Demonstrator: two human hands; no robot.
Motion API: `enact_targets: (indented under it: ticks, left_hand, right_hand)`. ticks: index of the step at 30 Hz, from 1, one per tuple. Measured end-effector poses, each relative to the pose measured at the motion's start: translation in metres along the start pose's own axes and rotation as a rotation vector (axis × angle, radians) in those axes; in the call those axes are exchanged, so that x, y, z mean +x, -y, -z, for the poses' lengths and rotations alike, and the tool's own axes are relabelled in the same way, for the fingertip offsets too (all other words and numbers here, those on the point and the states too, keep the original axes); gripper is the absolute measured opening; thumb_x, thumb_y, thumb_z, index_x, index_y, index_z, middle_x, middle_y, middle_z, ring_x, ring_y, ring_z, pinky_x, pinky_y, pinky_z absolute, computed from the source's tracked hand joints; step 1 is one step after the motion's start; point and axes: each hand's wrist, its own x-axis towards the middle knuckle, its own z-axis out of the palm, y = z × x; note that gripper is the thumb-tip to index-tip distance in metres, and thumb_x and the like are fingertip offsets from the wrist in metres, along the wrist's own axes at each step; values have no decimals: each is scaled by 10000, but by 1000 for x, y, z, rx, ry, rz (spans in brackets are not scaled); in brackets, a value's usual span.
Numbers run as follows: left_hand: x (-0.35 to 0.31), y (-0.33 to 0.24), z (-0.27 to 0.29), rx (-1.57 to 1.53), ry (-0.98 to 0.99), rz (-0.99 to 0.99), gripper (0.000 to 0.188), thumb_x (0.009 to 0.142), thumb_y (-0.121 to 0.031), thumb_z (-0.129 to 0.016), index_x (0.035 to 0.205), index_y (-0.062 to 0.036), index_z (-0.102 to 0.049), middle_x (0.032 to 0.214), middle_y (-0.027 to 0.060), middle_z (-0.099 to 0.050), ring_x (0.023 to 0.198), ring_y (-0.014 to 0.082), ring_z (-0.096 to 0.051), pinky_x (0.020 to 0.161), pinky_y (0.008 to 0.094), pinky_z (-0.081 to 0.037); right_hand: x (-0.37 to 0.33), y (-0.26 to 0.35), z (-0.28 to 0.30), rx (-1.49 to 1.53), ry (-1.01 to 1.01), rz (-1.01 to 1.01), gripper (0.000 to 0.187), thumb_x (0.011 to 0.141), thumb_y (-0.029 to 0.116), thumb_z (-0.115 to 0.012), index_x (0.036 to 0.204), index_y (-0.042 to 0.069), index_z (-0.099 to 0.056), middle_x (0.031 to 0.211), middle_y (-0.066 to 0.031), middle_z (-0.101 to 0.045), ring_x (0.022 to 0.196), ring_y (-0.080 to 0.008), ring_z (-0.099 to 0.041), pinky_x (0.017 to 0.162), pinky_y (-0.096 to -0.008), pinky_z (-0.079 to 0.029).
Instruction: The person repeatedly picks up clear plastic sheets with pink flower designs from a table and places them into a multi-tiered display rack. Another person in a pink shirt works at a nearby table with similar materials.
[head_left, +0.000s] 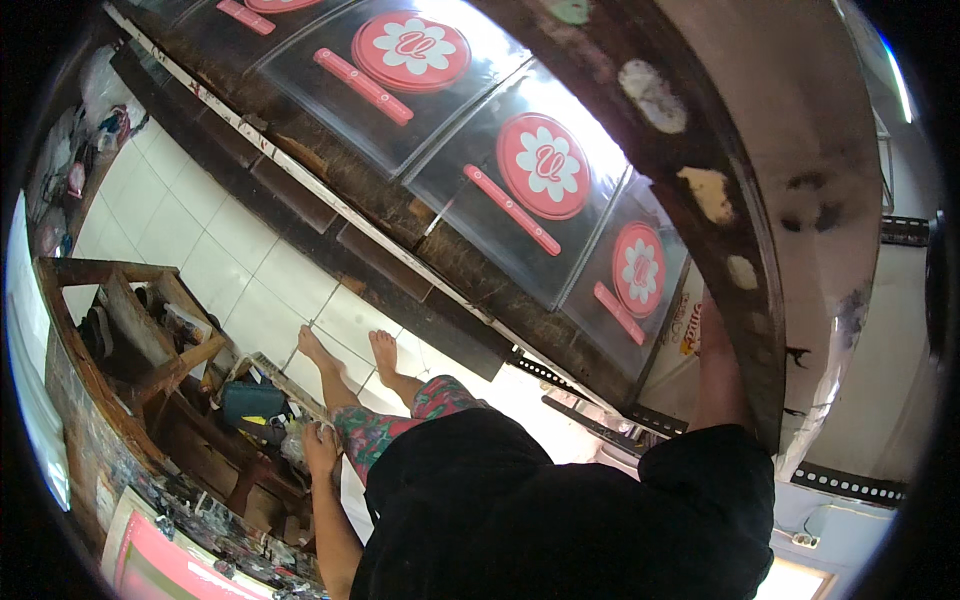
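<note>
My left hand (322, 446) is low beside the wooden shelf, fingers curled at a pale, crumpled thing (297, 443) that I cannot make out. Close to it are a dark green box-like object (254, 403) and a light strip-like edge. My right forearm (718, 375) reaches up behind a dark curved board (735, 200), which hides the hand. Beside that forearm lies a printed sheet (685, 322) with red and yellow on it. Clear plastic sheets (440, 150) printed with red round emblems, white flowers and red bars lie in a row on the dark table.
An open wooden shelf unit (150, 385) with paint-stained sides stands at the left. A pink-and-green framed panel (165, 560) leans at the lower left. White floor tiles (240, 265) run between shelf and table. Bagged clutter (75, 180) sits at the far left. Perforated metal strips (850, 487) edge the right side.
</note>
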Motion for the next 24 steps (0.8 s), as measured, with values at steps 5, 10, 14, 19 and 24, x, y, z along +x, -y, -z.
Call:
enact_targets:
  ticks: [5, 10, 14, 19, 24]
  left_hand:
    - [-2, -33, 2, 22, -11, 18, 345, 913, -216, -603, 1112, 65, -629, 1150, 261, -599, 1115, 433, -558, 988, 455, -432]
    - [-11, -37, -1, 31, 19, 46, 324, 913, -218, -606, 1061, 67, -647, 1121, 272, -606, 1111, 439, -560, 985, 462, -432]
    - [-26, -30, -5, 47, 62, 102, 331, 931, -241, -606, 1052, 64, -649, 1109, 278, -608, 1090, 447, -570, 964, 476, -441]
    - [-31, -15, -8, 88, 67, 87, 358, 945, -275, -601, 1090, 51, -639, 1108, 277, -611, 1076, 446, -580, 948, 484, -448]
    - [-23, -12, -4, 6, 79, 130, 358, 945, -276, -590, 1109, 39, -637, 1148, 267, -604, 1114, 436, -571, 971, 474, -441]
  right_hand:
    - [51, 15, -31, -46, -4, 78, 187, 998, 100, -554, 1142, -6, -611, 1129, -112, -633, 1058, -213, -650, 914, -351, -539]
    - [67, 13, -37, -60, -52, 149, 186, 999, 98, -555, 1141, -8, -610, 1129, -113, -631, 1053, -212, -649, 912, -349, -542]
    - [70, 13, -38, -71, -68, 177, 184, 999, 96, -555, 1141, -9, -609, 1128, -113, -630, 1050, -212, -649, 910, -346, -543]
    - [67, 10, -41, -76, -82, 196, 182, 1000, 94, -556, 1140, -11, -608, 1127, -114, -628, 1046, -211, -648, 908, -344, -546]
    - [59, 10, -44, -76, -100, 223, 181, 1001, 92, -557, 1139, -13, -607, 1127, -114, -627, 1042, -210, -647, 907, -341, -548]
